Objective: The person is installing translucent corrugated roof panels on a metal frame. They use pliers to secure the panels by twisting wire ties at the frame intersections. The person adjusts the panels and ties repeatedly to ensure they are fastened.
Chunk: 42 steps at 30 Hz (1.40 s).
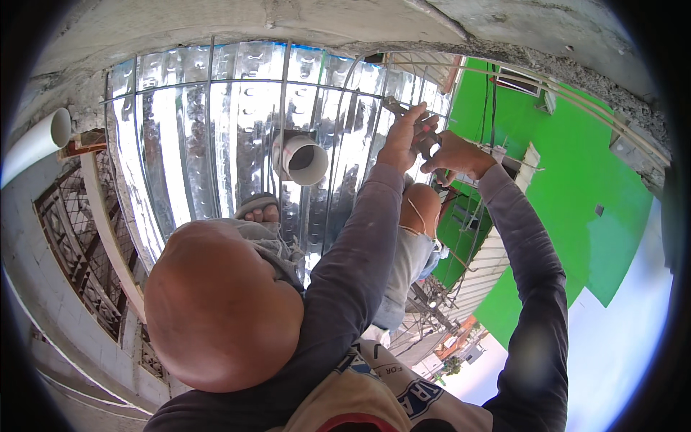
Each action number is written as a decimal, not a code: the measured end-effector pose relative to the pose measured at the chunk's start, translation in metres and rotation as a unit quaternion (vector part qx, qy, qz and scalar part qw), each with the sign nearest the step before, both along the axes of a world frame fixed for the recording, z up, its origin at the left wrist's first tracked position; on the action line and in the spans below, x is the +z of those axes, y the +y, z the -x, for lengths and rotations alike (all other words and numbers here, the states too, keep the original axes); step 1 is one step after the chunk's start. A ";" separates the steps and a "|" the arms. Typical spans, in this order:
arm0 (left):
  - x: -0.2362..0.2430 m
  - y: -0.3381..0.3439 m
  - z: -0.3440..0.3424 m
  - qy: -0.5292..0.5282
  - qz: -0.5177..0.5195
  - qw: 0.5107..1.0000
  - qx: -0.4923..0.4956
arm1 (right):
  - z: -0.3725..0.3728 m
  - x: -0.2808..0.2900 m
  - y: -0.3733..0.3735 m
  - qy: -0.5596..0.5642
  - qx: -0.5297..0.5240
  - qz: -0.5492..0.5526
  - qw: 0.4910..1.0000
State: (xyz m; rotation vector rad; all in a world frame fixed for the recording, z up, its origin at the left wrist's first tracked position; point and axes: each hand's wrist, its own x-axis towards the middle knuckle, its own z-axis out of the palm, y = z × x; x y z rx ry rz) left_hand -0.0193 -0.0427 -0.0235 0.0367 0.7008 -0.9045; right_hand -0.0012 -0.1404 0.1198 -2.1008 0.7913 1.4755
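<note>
My left hand [404, 144] is closed around a dark metal tool [392, 106], which looks like pliers. The tool's head sits at a crossing of thin steel reinforcing bars [337, 88], but its jaws are too small to make out. Just to the right, my right hand [464, 155] is closed on the lower, handle end of the same tool. Dark handle parts show between the two hands. Beneath the bars lies shiny corrugated metal decking [169, 147].
A short white pipe [305, 163] stands up through the decking, left of my hands. My bare left knee [223, 306] and sandalled foot [260, 209] are near it. Another white pipe [50, 137] protrudes at far left. Concrete [302, 25] runs along the top; a green wall [576, 180] stands right.
</note>
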 end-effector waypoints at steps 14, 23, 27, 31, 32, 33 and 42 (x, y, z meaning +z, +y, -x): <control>0.014 -0.047 -0.031 0.184 -0.141 0.970 0.072 | 0.002 0.013 0.025 -0.206 0.440 0.261 0.834; 0.003 -0.043 -0.001 0.122 -0.010 0.989 0.084 | -0.002 0.002 -0.024 0.030 -0.075 -0.007 0.997; 0.003 -0.051 -0.027 0.178 -0.104 0.975 0.082 | 0.029 -0.008 0.024 -0.356 0.429 0.281 0.781; 0.026 -0.040 -0.007 0.153 -0.083 0.985 0.002 | 0.052 -0.029 -0.050 -0.142 0.318 0.094 0.933; 0.027 -0.028 0.005 0.137 -0.073 0.988 -0.021 | 0.055 -0.028 -0.052 -0.069 0.134 0.031 0.988; 0.022 -0.020 0.012 0.169 0.038 0.985 -0.023 | 0.052 -0.018 -0.051 0.007 -0.053 -0.030 0.998; -0.009 -0.057 -0.006 0.053 -0.228 0.972 -0.017 | 0.045 -0.024 0.011 -0.236 0.352 0.292 0.857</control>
